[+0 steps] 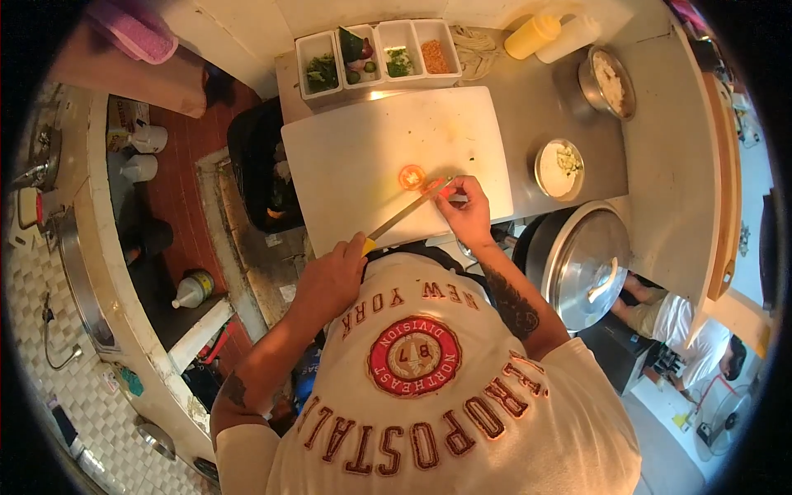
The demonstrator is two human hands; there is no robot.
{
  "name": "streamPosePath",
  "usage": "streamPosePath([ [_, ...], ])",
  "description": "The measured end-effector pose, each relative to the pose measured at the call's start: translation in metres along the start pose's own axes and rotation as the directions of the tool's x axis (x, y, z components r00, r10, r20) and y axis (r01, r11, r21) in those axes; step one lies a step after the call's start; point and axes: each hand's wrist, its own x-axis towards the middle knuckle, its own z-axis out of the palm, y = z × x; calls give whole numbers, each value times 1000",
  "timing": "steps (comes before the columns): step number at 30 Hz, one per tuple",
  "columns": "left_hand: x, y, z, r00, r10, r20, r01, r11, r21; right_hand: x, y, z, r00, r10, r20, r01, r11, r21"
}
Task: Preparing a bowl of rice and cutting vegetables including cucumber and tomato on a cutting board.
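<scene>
My left hand [332, 275] grips the yellow handle of a kitchen knife [405, 211]. Its blade slants up and right across a white cutting board [346, 154]. My right hand [465, 210] pinches a piece of tomato [435, 187] near the blade's tip, with fingers partly covering it. Just left of that piece, a round tomato slice [411, 177] lies flat on the board. Small green scraps are scattered over the board's surface.
Behind the board stand white containers [318, 65] of chopped vegetables, beside yellow [532, 36] and white squeeze bottles [569, 38]. Metal bowls [630, 99] [560, 197] and a lidded pot [585, 266] are right. A black bin [247, 142] is left. Another person [687, 328] is far right.
</scene>
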Motion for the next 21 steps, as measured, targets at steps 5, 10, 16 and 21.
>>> streamPosePath([
  [5,-5,-3,7,999,1,-33,-1,1000,-5,2,-2,3,999,-34,-19,35,999,40],
  [10,-4,-2,7,1000,-20,13,21,999,-44,1,6,3,998,-55,-35,57,996,66],
  [16,34,3,25,1000,13,2,-13,997,-77,-1,5,1,997,-78,-25,78,997,25],
  [21,79,17,40,998,50,-49,-57,984,-167,0,5,5,993,-115,-1,115,993,26],
])
